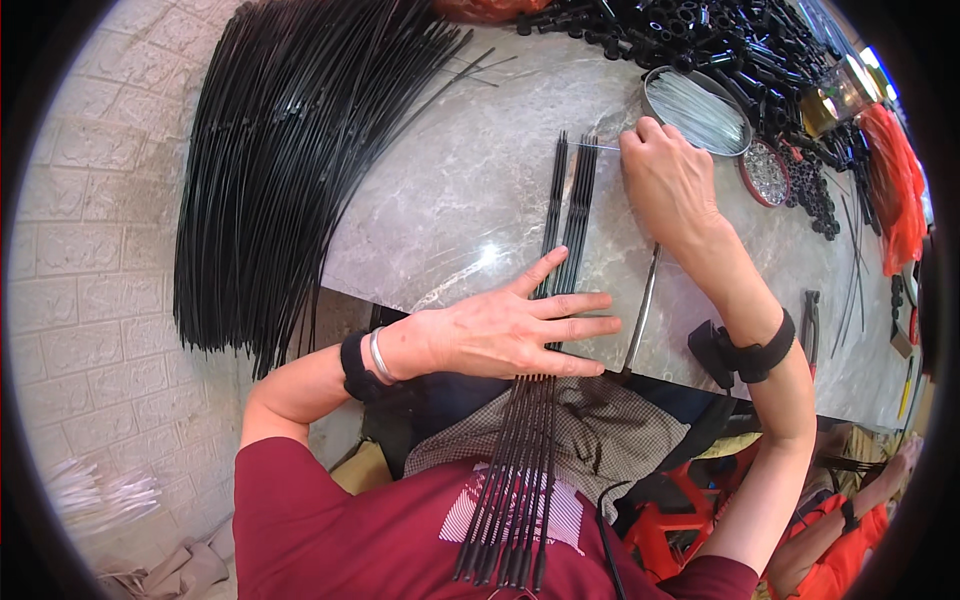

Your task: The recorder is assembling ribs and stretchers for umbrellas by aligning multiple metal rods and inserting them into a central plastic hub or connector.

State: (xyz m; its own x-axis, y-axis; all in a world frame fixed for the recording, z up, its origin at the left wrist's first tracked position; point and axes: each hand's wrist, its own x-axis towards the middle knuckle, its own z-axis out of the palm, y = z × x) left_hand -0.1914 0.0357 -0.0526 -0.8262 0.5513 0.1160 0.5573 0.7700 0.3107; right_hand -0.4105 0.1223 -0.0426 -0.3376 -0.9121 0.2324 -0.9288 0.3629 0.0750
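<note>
A row of thin black rods (pixel 520 420) runs from my chest over the table edge. Their upper ends stand in two narrow groups on the grey marbled tabletop (pixel 430 215). My left hand (pixel 510 330) lies flat across the rods with its fingers spread. Close to the rod tips, my right hand (pixel 668 178) is closed on a thin pale strand (pixel 608 148), which stretches left across the tips. Beside that hand stands a round metal tin (pixel 647 100) full of similar pale strands (pixel 697 110). A slim metal rod (pixel 645 310) lies right of my left hand's fingertips.
A thick bundle of black rods (pixel 280 180) hangs over the left table edge. Black tubular parts (pixel 720 35) are heaped at the back right, near a red dish (pixel 746 178) of small clear pieces. Pliers (pixel 811 320) lie right. Another person's arm (pixel 830 535) shows lower right.
</note>
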